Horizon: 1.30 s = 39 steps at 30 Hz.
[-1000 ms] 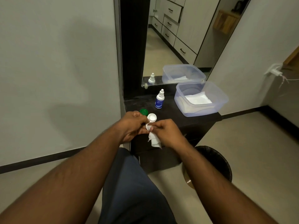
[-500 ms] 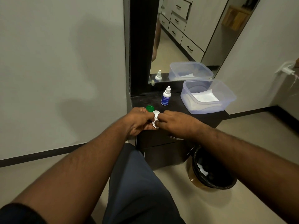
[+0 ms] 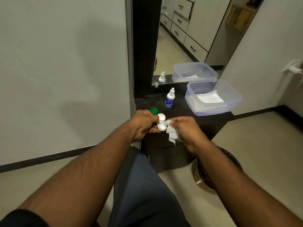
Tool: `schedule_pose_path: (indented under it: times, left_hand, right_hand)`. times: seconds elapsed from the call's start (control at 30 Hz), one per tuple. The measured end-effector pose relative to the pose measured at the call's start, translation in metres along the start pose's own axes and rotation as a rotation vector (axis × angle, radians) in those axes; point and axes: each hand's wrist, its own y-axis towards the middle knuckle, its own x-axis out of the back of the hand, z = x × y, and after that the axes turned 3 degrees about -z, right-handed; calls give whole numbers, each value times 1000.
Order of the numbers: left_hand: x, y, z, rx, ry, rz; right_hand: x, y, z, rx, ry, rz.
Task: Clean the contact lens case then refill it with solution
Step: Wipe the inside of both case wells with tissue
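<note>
Our left hand holds the white lens case up over the desk so it stays steady. Our right hand pinches a tissue just beside it, ready to wipe. The solution bottle waits far back for filling.

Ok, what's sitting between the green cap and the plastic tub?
In the head view, the solution bottle stands between the green cap and the plastic tub.

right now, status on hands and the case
Left hand grips white plastic lens case. Right hand pinches crumpled white tissue beside it. Nothing blocking.
</note>
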Motion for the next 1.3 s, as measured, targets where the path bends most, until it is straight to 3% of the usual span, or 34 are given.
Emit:
schedule_pose_path:
  times: [0.1, 0.27, 0.4, 0.47, 0.6, 0.67, 0.8, 0.93, 1.1, 1.2, 1.3]
  left_hand:
    - [0, -1, -1, -12, -8, 12]
    - [2, 0, 0, -21, 16, 0]
    - [2, 1, -1, -20, 13, 4]
    - [2, 0, -1, -19, 6, 12]
    - [2, -1, -2, -7, 49, 40]
    - [2, -2, -2, 0, 48, 41]
    - [2, -3, -3, 15, 20, 55]
    - [3, -3, -4, 21, 35, 69]
    - [5, -1, -2, 0, 17, 103]
    - [6, 2, -2, -7, 44, 119]
    - [5, 4, -2, -18, 60, 102]
  right_hand:
    - [-9, 2, -10, 68, -109, -47]
    - [-24, 17, -15, -35, -89, -130]
    - [-21, 16, -11, 48, -202, -39]
    - [-10, 15, -9, 263, -549, 36]
    - [11, 18, 14, 858, -1684, 381]
    - [20, 22, 33, 1091, -1917, 485]
    - [35, 33, 49, 1513, -1880, 515]
    - [30, 43, 39, 1719, -1828, 611]
    - [30, 46, 50, 1745, -1925, 660]
    - [35, 48, 47, 1781, -1978, 578]
    - [37, 46, 33, 1658, -1933, 484]
